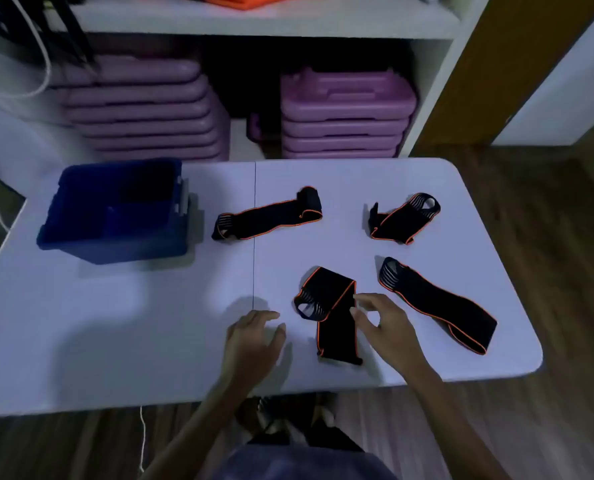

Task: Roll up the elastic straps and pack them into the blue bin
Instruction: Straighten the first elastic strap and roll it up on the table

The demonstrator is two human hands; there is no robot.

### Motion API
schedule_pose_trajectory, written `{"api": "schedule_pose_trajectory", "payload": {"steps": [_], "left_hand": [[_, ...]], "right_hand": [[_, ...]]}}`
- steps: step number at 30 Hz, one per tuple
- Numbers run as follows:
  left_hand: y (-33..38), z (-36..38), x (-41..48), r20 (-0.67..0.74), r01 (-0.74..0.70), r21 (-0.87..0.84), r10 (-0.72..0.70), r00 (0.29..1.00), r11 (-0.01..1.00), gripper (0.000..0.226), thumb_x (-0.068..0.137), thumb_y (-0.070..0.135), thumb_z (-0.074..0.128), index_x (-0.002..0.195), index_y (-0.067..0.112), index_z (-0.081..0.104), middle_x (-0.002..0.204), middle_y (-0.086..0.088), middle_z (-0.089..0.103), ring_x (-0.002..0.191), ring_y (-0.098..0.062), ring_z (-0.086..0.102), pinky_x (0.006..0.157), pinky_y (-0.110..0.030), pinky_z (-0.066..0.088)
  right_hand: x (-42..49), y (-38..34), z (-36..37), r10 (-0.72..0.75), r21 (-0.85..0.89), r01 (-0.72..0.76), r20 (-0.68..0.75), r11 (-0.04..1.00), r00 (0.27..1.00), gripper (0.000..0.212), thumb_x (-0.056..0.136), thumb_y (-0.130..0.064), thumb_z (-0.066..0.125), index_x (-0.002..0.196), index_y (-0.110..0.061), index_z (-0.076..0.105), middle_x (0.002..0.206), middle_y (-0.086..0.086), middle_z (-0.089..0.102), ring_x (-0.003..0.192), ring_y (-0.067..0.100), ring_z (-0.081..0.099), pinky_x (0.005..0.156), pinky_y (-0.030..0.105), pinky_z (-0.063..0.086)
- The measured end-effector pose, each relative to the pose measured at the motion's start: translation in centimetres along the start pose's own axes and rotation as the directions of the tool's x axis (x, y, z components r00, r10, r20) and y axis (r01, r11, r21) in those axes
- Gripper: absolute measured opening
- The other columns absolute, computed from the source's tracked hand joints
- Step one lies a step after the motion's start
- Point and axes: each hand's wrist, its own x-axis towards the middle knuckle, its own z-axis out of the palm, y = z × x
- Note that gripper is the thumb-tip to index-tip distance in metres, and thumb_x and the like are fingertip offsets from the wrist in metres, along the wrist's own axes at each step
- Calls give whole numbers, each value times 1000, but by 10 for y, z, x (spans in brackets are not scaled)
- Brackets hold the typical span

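Note:
Several black elastic straps with orange edging lie on the white table [115, 323]. The nearest strap [333, 306] is folded in an L shape, right in front of me. My right hand [385, 327] hovers at its right edge, fingers spread, thumb and forefinger close to the fabric. My left hand [254, 341] is open just left of that strap, holding nothing. Another strap [267, 216] lies mid-table, one [403, 218] at the far right, and a long one [437, 304] at the right. The blue bin [115, 209] stands at the table's far left, with a dark interior.
Behind the table a white shelf unit holds stacks of purple plastic platforms [347, 116] and another purple stack [143, 109]. Cables [42, 46] hang at the upper left. Wooden floor [565, 237] surrounds the table, whose rounded right corner is near the long strap.

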Motion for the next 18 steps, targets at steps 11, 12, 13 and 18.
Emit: {"api": "schedule_pose_trajectory", "payload": {"steps": [11, 12, 13, 18], "left_hand": [[40, 48, 3, 323, -409, 49, 373, 870, 911, 38, 76, 47, 58, 103, 22, 68, 96, 5, 70, 89, -14, 63, 83, -29, 43], [36, 51, 4, 364, -433, 23, 396, 843, 901, 35, 74, 43, 62, 101, 22, 69, 96, 5, 71, 87, -14, 64, 81, -28, 45], [32, 54, 4, 403, -468, 8, 426, 810, 884, 30, 74, 37, 64, 99, 23, 70, 96, 6, 72, 87, -13, 65, 79, -29, 48], [20, 60, 0, 520, -529, -4, 453, 724, 849, 25, 84, 25, 61, 107, 22, 70, 106, 6, 73, 94, -11, 66, 87, -30, 50]], "right_hand": [[68, 21, 23, -450, -737, 536, 347, 413, 823, 61, 54, -20, 83, 113, -23, 67, 114, 1, 68, 95, 25, 66, 81, 40, 52], [75, 23, 26, -443, -746, 568, 403, 349, 801, 64, 52, -20, 83, 114, -25, 66, 118, 0, 67, 97, 24, 65, 80, 38, 52], [81, 24, 27, -428, -742, 594, 449, 311, 784, 64, 52, -21, 84, 114, -26, 66, 120, -1, 67, 97, 22, 65, 79, 36, 52], [98, 35, 34, -528, -685, 690, 506, 234, 682, 47, 57, -22, 85, 102, -30, 73, 108, -7, 72, 83, 18, 67, 66, 29, 52]]}}
